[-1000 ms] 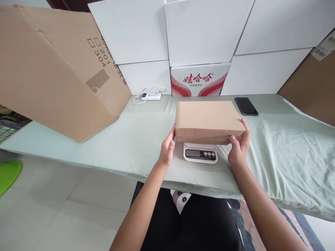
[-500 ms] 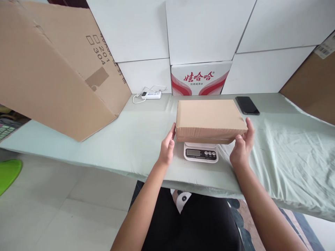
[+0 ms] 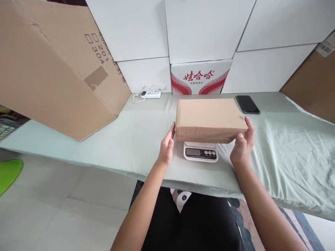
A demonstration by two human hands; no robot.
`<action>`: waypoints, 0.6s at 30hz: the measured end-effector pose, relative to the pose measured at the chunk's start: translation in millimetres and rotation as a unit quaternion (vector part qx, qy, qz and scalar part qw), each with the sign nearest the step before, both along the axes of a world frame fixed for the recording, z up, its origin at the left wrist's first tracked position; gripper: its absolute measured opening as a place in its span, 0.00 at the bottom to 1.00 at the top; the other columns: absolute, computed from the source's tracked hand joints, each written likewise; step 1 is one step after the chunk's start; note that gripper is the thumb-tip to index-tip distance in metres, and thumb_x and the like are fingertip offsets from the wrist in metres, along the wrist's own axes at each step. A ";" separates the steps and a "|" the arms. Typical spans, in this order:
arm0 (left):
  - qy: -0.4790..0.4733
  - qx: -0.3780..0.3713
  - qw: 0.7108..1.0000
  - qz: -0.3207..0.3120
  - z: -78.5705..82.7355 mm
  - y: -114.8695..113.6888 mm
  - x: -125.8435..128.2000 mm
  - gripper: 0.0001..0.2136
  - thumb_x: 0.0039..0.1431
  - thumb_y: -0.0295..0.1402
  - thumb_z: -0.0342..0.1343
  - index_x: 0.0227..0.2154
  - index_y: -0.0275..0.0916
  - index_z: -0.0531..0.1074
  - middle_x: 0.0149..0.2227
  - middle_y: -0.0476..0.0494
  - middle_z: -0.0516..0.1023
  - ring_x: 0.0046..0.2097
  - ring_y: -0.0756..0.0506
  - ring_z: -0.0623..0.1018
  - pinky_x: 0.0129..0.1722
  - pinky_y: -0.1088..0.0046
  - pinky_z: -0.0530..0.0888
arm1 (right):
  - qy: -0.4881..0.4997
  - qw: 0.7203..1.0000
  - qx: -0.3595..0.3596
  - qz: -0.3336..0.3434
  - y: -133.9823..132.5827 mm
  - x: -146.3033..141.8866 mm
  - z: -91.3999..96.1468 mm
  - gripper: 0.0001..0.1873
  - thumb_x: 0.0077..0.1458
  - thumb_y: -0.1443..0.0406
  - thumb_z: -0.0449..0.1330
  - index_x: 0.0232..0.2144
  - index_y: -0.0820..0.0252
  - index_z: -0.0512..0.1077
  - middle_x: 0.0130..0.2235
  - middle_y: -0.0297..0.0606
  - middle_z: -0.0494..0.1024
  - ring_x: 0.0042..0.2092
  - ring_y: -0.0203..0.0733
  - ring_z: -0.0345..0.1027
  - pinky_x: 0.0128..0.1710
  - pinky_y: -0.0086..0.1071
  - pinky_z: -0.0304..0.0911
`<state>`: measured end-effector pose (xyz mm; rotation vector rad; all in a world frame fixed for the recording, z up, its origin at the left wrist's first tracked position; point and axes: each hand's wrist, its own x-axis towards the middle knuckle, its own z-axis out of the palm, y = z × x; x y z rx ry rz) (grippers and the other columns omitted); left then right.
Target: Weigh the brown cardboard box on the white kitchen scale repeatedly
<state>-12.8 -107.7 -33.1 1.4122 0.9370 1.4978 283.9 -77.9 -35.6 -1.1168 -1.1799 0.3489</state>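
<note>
Green-draped, the table [image 3: 141, 150] has its front edge just before the scale [image 3: 200, 154]. Left hand [image 3: 166, 148], flat and open, lies along the box [image 3: 209, 113]'s left end; right hand [image 3: 241, 150] spreads around its near right corner, grip unclear. Equally near both, the box sits atop the scale, long axis crosswise. Room stretches leftward; phone [image 3: 247, 104] lies behind, rightward.

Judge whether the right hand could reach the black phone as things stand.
Probably yes: the phone lies beyond the right hand, which is at the right end of the cardboard box, with only cloth showing between hand and phone.
</note>
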 end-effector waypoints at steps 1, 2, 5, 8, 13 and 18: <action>0.001 0.001 1.000 0.000 -0.1 0.0 -0.1 0.48 0.71 0.73 0.49 0.82 0.45 0.64 0.85 0.36 0.62 0.87 0.29 0.60 0.87 0.47 0.60 | 0.000 1.000 0.003 -0.006 -0.2 -0.2 0.1 0.41 0.64 0.42 0.60 0.74 0.45 0.71 0.65 0.46 0.79 0.63 0.64 0.75 0.71 0.70 0.67; 0.003 0.002 1.000 0.001 -0.1 0.0 -0.2 0.48 0.72 0.73 0.48 0.82 0.45 0.64 0.85 0.36 0.62 0.86 0.29 0.60 0.86 0.47 0.60 | 0.002 1.000 0.004 -0.009 -0.2 -0.3 0.1 0.41 0.64 0.42 0.60 0.74 0.45 0.72 0.65 0.45 0.79 0.62 0.63 0.75 0.70 0.69 0.68; 0.009 0.003 1.000 0.001 -0.4 0.1 -0.3 0.47 0.72 0.72 0.48 0.82 0.46 0.63 0.85 0.36 0.62 0.87 0.29 0.60 0.86 0.48 0.61 | 0.008 1.000 0.004 -0.005 0.8 -0.2 -0.8 0.40 0.64 0.42 0.59 0.74 0.44 0.72 0.65 0.43 0.79 0.61 0.62 0.75 0.70 0.68 0.67; 0.013 0.007 1.000 -0.003 -0.9 0.0 -0.3 0.47 0.72 0.72 0.49 0.82 0.46 0.64 0.85 0.37 0.62 0.86 0.29 0.60 0.86 0.48 0.61 | 0.010 1.000 0.003 -0.003 1.6 -0.1 -1.0 0.41 0.64 0.42 0.59 0.74 0.46 0.72 0.61 0.43 0.80 0.60 0.63 0.75 0.70 0.69 0.68; 0.024 0.010 1.000 -0.008 0.0 -0.4 -0.5 0.46 0.73 0.71 0.48 0.82 0.46 0.63 0.85 0.37 0.62 0.86 0.30 0.60 0.86 0.49 0.61 | -0.003 1.000 -0.007 -0.002 -3.8 -5.8 8.5 0.41 0.64 0.43 0.60 0.75 0.48 0.71 0.63 0.47 0.78 0.71 0.70 0.70 0.72 0.68 0.68; 0.029 0.016 0.999 -0.012 -0.3 -0.3 0.6 0.44 0.74 0.70 0.47 0.81 0.45 0.66 0.85 0.37 0.63 0.87 0.29 0.60 0.87 0.47 0.60 | -0.005 1.000 0.001 0.022 -9.3 -13.3 16.0 0.42 0.66 0.43 0.60 0.77 0.49 0.68 0.75 0.48 0.72 0.78 0.68 0.64 0.80 0.69 0.60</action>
